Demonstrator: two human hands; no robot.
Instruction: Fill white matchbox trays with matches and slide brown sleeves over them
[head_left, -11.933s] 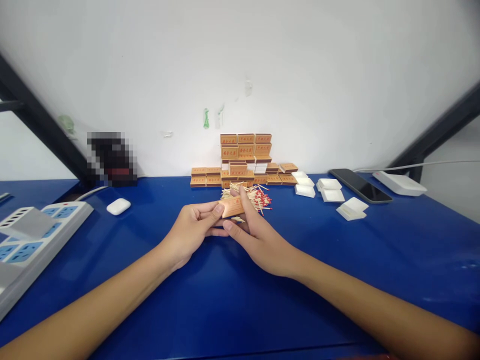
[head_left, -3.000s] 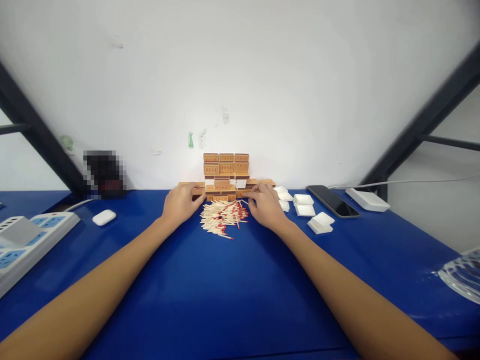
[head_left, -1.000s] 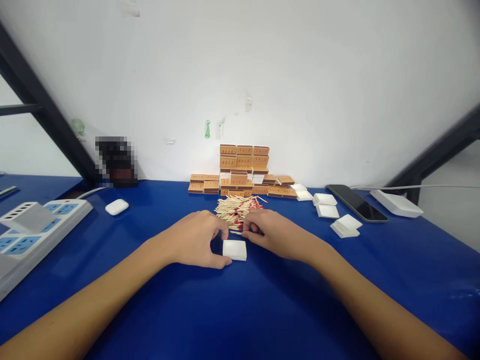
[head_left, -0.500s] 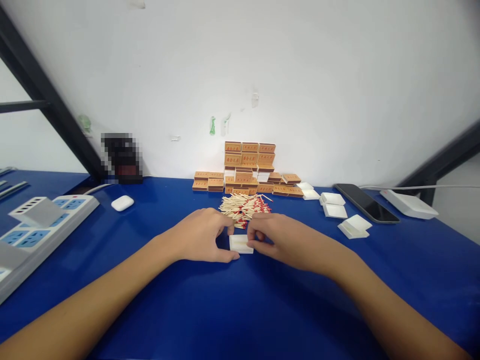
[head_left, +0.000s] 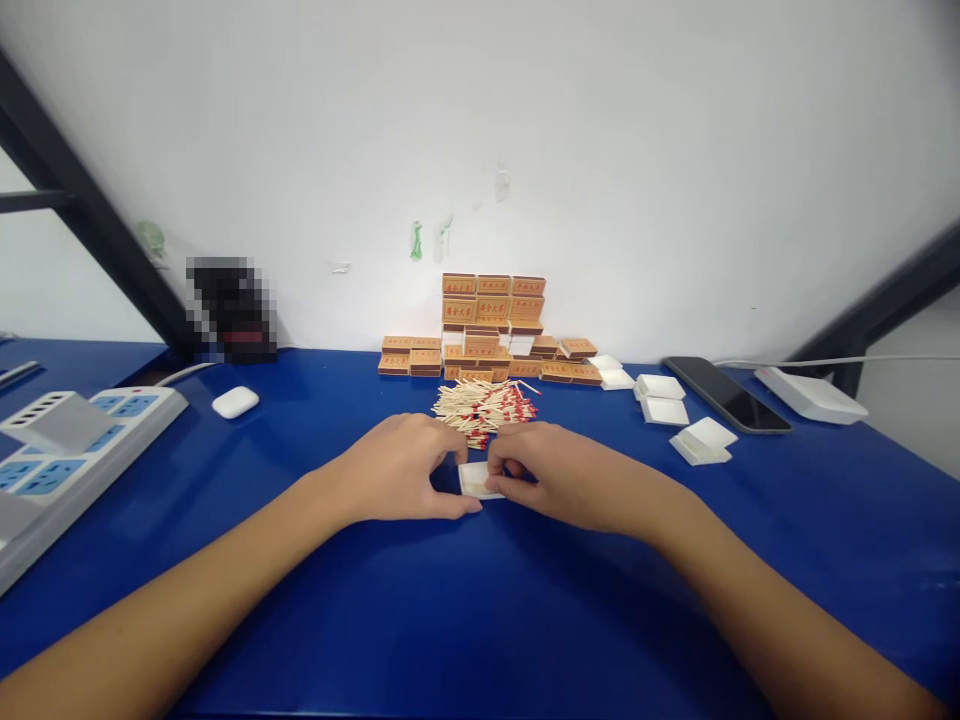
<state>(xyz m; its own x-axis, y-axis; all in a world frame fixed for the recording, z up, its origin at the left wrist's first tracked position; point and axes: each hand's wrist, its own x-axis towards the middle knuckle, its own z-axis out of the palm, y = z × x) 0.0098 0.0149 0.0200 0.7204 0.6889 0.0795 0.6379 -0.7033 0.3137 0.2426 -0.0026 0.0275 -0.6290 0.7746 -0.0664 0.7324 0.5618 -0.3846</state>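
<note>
A small white matchbox tray (head_left: 472, 482) lies on the blue table (head_left: 480, 620) between my two hands. My left hand (head_left: 401, 478) curls round the tray's left side, thumb and fingers pinching it. My right hand (head_left: 559, 472) is closed at the tray's right edge, fingertips pressed together over it; whether it holds matches I cannot make out. Just behind the hands lies a loose heap of red-tipped matches (head_left: 486, 404). Further back, against the white wall, stands a stack of orange matchboxes (head_left: 491, 325).
Several empty white trays (head_left: 661, 398) lie to the right, with a black phone (head_left: 726, 394) and a white flat device (head_left: 810, 394) beyond them. On the left are a white power strip (head_left: 56, 450), a white earbud case (head_left: 235, 402) and a blurred dark object (head_left: 229, 310).
Twelve seconds ago both hands held an orange matchbox; then they reached the stack. Over the last second the white tray stayed put while my right hand closed in over its right edge.
</note>
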